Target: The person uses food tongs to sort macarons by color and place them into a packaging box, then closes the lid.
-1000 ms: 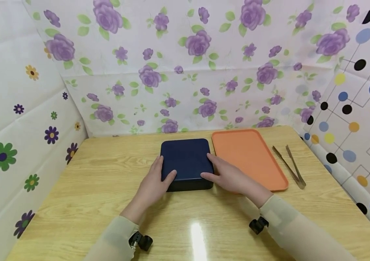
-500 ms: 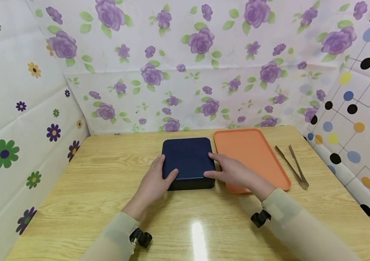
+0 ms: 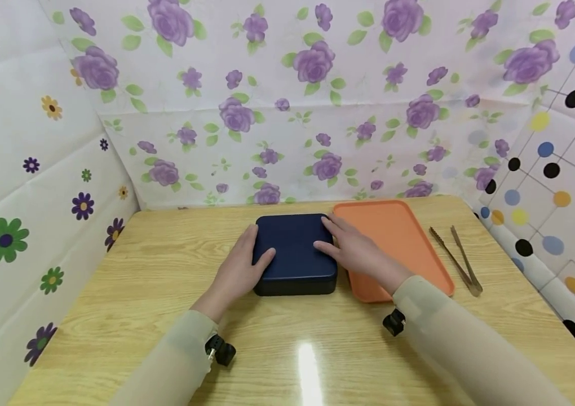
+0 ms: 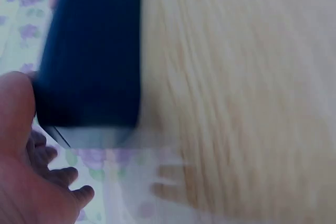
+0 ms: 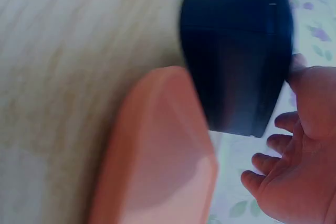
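A dark navy lidded box (image 3: 295, 245) sits flat on the wooden table, its lid on. My left hand (image 3: 237, 268) rests on its left side, thumb over the top edge and straight fingers along that side. Over the right edge lies my right hand (image 3: 361, 251), with thumb and extended fingertips on the lid. In the left wrist view the box (image 4: 94, 51) stands beside the spread fingers of the left hand (image 4: 37, 182). The right wrist view has the box (image 5: 236, 77) next to loosely bent fingers of the right hand (image 5: 304, 150).
An orange tray (image 3: 394, 248) lies right beside the box, partly under my right forearm. Metal tongs (image 3: 457, 262) lie spread on the table (image 3: 176, 270) further right. Flower-patterned sheets (image 3: 277, 101) wall in the back and left, a dotted one (image 3: 561, 186) the right.
Both hands have slid a little away from me along the box's sides, towards its far edge. The box, tray and tongs keep their places; the head view has shifted slightly.
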{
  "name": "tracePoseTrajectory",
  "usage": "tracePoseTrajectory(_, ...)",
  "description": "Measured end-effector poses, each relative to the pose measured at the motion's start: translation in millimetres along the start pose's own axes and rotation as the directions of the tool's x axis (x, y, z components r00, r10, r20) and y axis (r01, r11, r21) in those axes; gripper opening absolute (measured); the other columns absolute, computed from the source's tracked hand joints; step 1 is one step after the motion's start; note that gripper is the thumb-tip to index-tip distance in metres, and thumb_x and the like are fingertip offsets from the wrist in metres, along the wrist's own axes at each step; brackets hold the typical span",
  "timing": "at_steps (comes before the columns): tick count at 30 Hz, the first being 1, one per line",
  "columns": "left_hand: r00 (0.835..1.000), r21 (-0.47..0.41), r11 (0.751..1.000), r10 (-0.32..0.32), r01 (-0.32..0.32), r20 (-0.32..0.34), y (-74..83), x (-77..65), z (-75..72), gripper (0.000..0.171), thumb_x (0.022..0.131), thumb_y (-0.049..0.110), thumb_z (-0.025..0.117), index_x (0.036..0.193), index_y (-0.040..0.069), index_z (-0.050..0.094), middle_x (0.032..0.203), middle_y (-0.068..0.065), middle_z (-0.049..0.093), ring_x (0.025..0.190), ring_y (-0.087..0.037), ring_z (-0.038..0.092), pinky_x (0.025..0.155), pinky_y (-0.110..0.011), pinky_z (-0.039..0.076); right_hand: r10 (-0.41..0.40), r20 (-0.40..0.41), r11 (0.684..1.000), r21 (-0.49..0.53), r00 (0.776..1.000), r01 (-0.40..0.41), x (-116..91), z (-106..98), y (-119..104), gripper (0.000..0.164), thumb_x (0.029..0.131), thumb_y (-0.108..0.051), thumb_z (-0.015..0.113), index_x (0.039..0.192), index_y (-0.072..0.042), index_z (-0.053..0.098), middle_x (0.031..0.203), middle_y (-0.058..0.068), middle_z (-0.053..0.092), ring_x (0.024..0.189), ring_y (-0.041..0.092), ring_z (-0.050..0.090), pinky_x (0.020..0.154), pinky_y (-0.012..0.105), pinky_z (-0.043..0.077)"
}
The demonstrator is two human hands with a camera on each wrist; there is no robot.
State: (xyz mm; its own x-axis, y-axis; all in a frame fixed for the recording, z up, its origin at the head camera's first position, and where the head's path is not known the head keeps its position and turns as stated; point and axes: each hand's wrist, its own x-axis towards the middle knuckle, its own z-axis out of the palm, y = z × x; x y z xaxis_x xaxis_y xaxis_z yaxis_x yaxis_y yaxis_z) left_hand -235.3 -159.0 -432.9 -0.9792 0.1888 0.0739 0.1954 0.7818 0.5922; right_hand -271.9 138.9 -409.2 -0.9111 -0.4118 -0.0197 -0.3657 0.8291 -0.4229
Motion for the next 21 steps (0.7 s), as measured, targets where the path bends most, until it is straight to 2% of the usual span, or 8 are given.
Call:
tracePoseTrajectory(3,1.0,0.002,1.0,0.009,-0.009,0.009,0.2,8.3,1.3,0.084,0.117,0.056,0.048,0.178,0.009,0.014,0.183,-0.015,0.017,0.168,-0.036,0.018,0.133,-0.058,0.023,0.002,-0.004,1.0,-0.003,1.0,-0.002,4,3,5,0.083,0.116,-0.058,0.049,0.177,-0.007,0.021,0.183,0.019,0.013,0.167,0.04,0.019,0.13,0.061,0.027)
tracePoseTrajectory(7,1.0,0.026,1.0,0.004,-0.005,0.03,1.8,13.7,4.8,0.08,0.119,0.056,0.043,0.178,0.008,0.018,0.183,-0.014,0.017,0.169,-0.036,0.015,0.133,-0.058,0.021,0.003,-0.015,1.0,0.012,1.0,-0.003,6,4,10,0.083,0.117,-0.057,0.049,0.176,-0.004,0.025,0.183,0.02,0.014,0.166,0.041,0.021,0.129,0.061,0.029)
tracePoseTrajectory(12,1.0,0.081,0.997,0.004,-0.006,0.022,2.8,12.1,7.8,0.077,0.12,0.055,0.036,0.177,0.006,0.019,0.183,-0.014,0.017,0.168,-0.035,0.016,0.133,-0.056,0.021,0.002,0.0,1.0,0.012,1.0,-0.002,9,4,11,0.083,0.116,-0.056,0.051,0.176,-0.005,0.026,0.182,0.02,0.015,0.166,0.042,0.023,0.128,0.062,0.031)
tracePoseTrajectory(21,0.999,0.071,0.997,-0.026,0.023,0.046,-0.4,7.4,9.3,0.076,0.121,0.055,0.032,0.178,0.008,0.016,0.184,-0.014,0.013,0.169,-0.033,0.016,0.134,-0.056,0.021,-0.017,0.053,0.997,0.072,0.998,0.014,12,6,16,0.085,0.116,-0.058,0.051,0.178,-0.008,0.019,0.184,0.018,0.007,0.167,0.042,0.017,0.129,0.063,0.027)
